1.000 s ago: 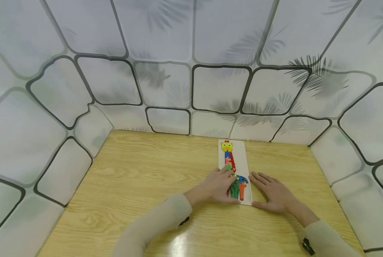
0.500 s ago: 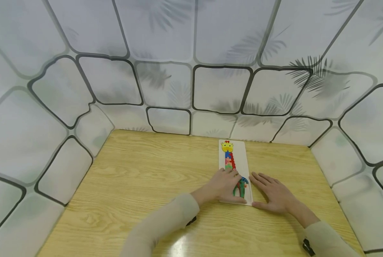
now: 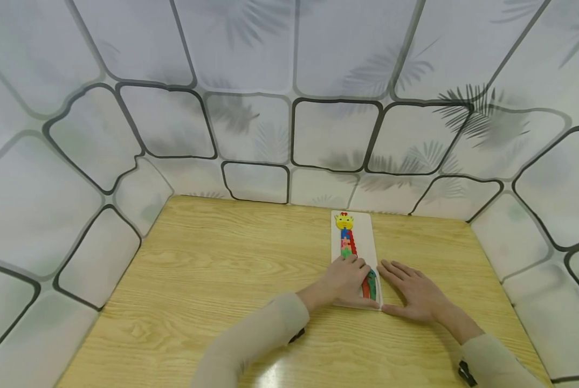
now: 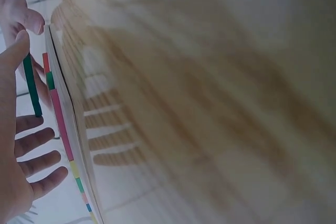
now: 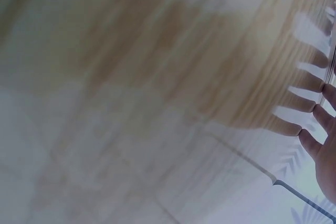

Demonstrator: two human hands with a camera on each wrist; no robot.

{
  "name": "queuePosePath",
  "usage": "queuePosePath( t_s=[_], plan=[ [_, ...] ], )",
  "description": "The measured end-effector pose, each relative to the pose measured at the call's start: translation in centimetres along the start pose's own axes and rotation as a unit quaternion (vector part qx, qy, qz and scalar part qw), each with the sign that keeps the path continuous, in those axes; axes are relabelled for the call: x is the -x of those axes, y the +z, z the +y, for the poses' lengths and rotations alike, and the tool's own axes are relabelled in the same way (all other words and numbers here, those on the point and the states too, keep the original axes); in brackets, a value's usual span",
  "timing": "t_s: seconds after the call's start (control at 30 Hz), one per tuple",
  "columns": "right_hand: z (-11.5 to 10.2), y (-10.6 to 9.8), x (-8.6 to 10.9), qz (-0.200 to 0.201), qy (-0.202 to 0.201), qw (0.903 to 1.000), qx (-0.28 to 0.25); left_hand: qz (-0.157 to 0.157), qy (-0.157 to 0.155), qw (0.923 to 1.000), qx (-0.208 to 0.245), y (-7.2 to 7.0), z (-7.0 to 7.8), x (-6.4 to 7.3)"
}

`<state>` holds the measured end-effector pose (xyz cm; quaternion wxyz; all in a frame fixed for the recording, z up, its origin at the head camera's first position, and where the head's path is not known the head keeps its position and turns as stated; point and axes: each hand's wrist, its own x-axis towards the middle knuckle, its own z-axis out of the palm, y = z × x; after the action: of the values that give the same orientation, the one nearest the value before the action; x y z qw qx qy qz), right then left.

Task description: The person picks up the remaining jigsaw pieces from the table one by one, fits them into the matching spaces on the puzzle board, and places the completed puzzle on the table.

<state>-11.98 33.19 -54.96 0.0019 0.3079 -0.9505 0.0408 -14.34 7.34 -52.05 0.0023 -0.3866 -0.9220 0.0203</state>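
A white puzzle board (image 3: pixel 364 234) lies flat on the wooden table, bearing a giraffe built from colourful pieces. Its yellow head piece (image 3: pixel 344 221) is at the far end, with blue, pink, red and green neck pieces below. Over the board's lower half, my left hand (image 3: pixel 346 281) pinches a green puzzle piece (image 4: pixel 32 85) between thumb and fingers, raised above the board in the left wrist view. A red piece (image 3: pixel 365 289) shows beside it; my hand hides much of the giraffe's body. My right hand (image 3: pixel 414 291) rests on the table, fingers spread, fingertips at the board's right edge.
The wooden table (image 3: pixel 212 253) extends to the left and front. A pale wall (image 3: pixel 250 129) with dark stone-like outlines and leaf prints stands behind it and at both sides.
My left hand has moved right across the board, carrying the green piece with it, uncovering the red piece and covering the orange one. The right hand and the board have stayed in place.
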Motion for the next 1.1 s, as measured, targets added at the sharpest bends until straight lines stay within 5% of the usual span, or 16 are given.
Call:
queuePosePath(
  t_s=[1.1],
  plan=[
    [-0.12, -0.30, 0.04, 0.001, -0.005, 1.0000, -0.002, -0.007, 0.000, 0.9994, -0.033, 0.54, 0.71, -0.94]
  ],
)
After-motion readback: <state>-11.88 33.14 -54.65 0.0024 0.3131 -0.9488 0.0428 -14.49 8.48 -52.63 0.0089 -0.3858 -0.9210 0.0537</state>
